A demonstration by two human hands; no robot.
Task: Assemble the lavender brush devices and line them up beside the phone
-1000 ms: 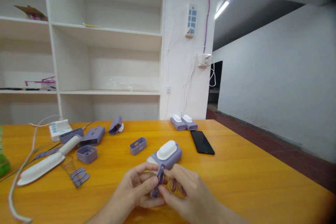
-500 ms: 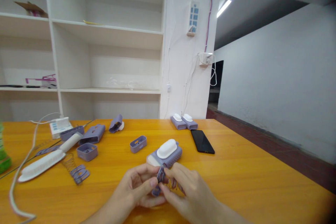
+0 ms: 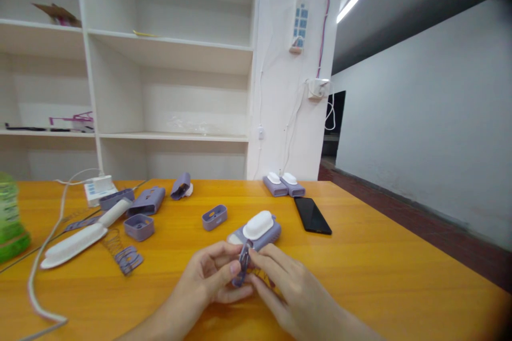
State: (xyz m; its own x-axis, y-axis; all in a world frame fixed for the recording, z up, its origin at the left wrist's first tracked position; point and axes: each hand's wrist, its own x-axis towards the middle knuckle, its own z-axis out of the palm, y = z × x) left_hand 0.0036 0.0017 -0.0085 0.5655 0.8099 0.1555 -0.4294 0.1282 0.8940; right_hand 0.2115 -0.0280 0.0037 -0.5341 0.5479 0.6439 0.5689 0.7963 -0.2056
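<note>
My left hand (image 3: 212, 274) is closed, pinching a small purple plastic plate (image 3: 242, 267) between thumb and fingers. The fingertips of my right hand (image 3: 290, 282) press on the plate's right side, also closed on it. Thin coiled wire, seemingly a spring (image 3: 261, 276), shows under the right fingers, largely hidden by them. Just beyond the hands lies a purple housing (image 3: 273, 234) carrying a white oval piece (image 3: 258, 225). To the left, a similar purple plate (image 3: 129, 259) rests on the table with a spring (image 3: 113, 242) attached.
Left of the hands lie a white brush-like tool (image 3: 76, 244), purple casings (image 3: 148, 201), a small purple frame (image 3: 215, 217) and a white cable (image 3: 32, 282). A green bottle (image 3: 11, 218) stands at the far left. A black phone (image 3: 312, 216) lies right.
The purple plate has been turned more upright between my fingers, both hands keeping hold. The camera view has shifted slightly left, so the table's things appear farther right.
</note>
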